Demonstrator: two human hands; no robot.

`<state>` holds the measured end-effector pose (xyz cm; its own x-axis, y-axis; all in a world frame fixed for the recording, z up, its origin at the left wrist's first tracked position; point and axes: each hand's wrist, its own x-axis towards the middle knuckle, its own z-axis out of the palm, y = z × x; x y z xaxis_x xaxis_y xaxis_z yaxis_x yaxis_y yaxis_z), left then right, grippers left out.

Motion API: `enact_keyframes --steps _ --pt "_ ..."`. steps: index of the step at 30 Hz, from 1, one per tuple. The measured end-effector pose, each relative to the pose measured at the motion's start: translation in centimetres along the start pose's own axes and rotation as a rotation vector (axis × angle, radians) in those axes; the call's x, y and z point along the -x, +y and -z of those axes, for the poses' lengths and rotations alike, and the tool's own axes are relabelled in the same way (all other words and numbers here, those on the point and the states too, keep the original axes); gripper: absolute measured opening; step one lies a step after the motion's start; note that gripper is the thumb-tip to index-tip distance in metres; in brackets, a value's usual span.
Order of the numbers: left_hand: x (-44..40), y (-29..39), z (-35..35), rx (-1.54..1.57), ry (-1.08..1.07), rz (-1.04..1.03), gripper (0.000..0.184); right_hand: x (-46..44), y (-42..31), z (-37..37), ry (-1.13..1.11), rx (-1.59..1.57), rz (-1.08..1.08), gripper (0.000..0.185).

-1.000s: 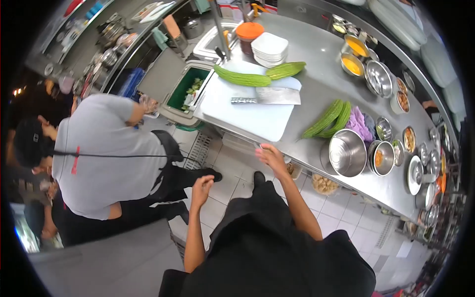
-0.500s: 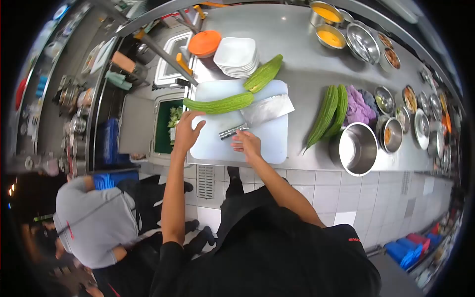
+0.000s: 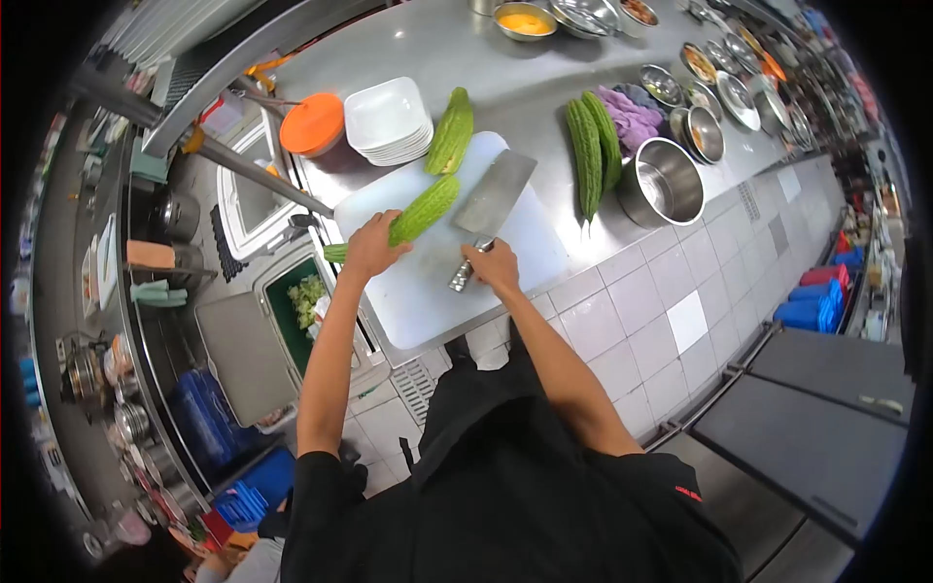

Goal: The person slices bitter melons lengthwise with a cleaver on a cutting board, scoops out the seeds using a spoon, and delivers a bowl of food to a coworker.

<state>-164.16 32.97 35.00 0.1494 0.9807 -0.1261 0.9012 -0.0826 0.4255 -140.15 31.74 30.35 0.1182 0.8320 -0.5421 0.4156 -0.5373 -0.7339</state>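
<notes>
My left hand (image 3: 374, 245) is closed over a light green bitter melon (image 3: 428, 210), which lies on the white cutting board (image 3: 418, 316). The melon shows on both sides of the hand. At the board's right part, my right hand (image 3: 498, 266) grips a cleaver (image 3: 498, 192) by its patterned metal handle, close to the blade. The blade lies flat, pointing away from me. Beyond the held melon, a shorter piece of bitter melon (image 3: 454, 126) with a pale cut end reaches past the board's far edge.
White square dishes (image 3: 384, 115) are stacked behind the board, beside an orange lid (image 3: 312, 123). To the right are two whole bitter melons (image 3: 585, 155), a purple cloth (image 3: 627, 119) and a steel pot (image 3: 664, 185). A green bin (image 3: 292, 316) with scraps stands at left.
My left hand has come down onto the bitter melon. My right hand has closed on the cleaver's handle, and the blade has turned to point more away from me. The view has turned.
</notes>
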Motion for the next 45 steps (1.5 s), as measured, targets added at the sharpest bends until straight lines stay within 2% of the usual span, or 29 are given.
enact_keyframes --steps 3,5,6,8,10,11,13,15,16,17,18,19,20,21,24,25,32,41,42,44,45 --pt "0.6 0.4 -0.8 0.020 -0.046 -0.017 0.063 1.1 4.0 4.1 0.058 -0.116 0.105 0.026" --pt "1.3 1.1 -1.7 0.032 -0.101 -0.029 0.063 3.6 6.3 8.5 -0.104 -0.536 -0.020 0.014" --pt "2.2 1.7 -2.9 0.059 -0.079 -0.102 0.062 4.3 7.4 11.1 -0.218 -0.437 -0.022 0.006" --pt "3.7 3.7 -4.0 0.075 -0.080 -0.182 0.061 5.3 11.1 13.5 -0.204 -0.395 0.011 0.009" --pt "4.8 6.1 -4.1 0.088 -0.177 -0.128 0.061 7.5 12.1 16.1 -0.317 -0.428 0.066 0.015" --pt "5.1 6.7 -4.6 0.089 -0.164 -0.155 0.062 7.3 13.3 17.2 -0.406 -0.406 0.019 0.023" --pt "5.4 7.4 -4.9 0.096 -0.186 -0.162 0.061 6.0 15.3 17.7 -0.426 -0.442 -0.056 0.027" --pt "5.2 8.2 -4.8 0.091 -0.212 -0.169 0.060 3.9 16.7 17.5 -0.453 -0.396 -0.110 0.041" --pt "4.9 8.6 -4.6 0.078 -0.114 -0.235 0.052 3.3 17.6 17.7 -0.455 -0.426 -0.116 0.041" --pt "4.5 9.0 -4.7 0.066 -0.016 -0.303 0.044 3.5 16.3 18.3 -0.460 -0.416 -0.061 0.040" --pt "4.0 9.6 -5.0 0.047 -0.036 -0.310 0.044 3.4 15.7 18.6 -0.463 -0.404 -0.004 0.040" --pt "3.5 10.3 -5.6 0.154 0.088 -0.203 0.034 2.9 16.1 18.4 -0.412 -0.433 0.075 0.040" --pt "3.2 10.8 -6.2 0.258 0.211 -0.092 0.024 2.9 16.0 18.5 -0.417 -0.463 0.061 0.040" --pt "2.7 11.4 -7.2 0.299 0.326 -0.068 0.012 2.6 15.4 19.2 -0.438 -0.449 0.093 0.040" --pt "2.1 10.8 -9.6 0.195 0.354 -0.195 0.007 1.7 15.1 18.9 -0.422 -0.418 0.102 0.038" --pt "2.0 10.2 -10.3 0.142 0.400 -0.296 0.007 1.4 14.8 18.8 -0.420 -0.413 0.119 0.038" --pt "2.4 10.4 -10.1 0.135 0.381 -0.246 0.011 -0.9 13.4 19.4 -0.502 -0.273 0.165 0.045" --pt "2.4 10.4 -10.0 0.120 0.442 -0.342 0.016 -3.8 12.6 20.1 -0.614 -0.213 0.138 0.061" --pt "2.3 10.4 -10.0 0.124 0.449 -0.336 0.016 -4.1 12.5 20.4 -0.617 -0.203 0.139 0.061" --pt "2.4 10.4 -10.0 0.142 0.449 -0.342 0.017 -4.6 12.0 20.9 -0.650 -0.205 0.126 0.045" --pt "2.5 10.4 -10.0 0.142 0.457 -0.332 0.017 -4.7 11.6 21.1 -0.659 -0.195 0.128 0.045"
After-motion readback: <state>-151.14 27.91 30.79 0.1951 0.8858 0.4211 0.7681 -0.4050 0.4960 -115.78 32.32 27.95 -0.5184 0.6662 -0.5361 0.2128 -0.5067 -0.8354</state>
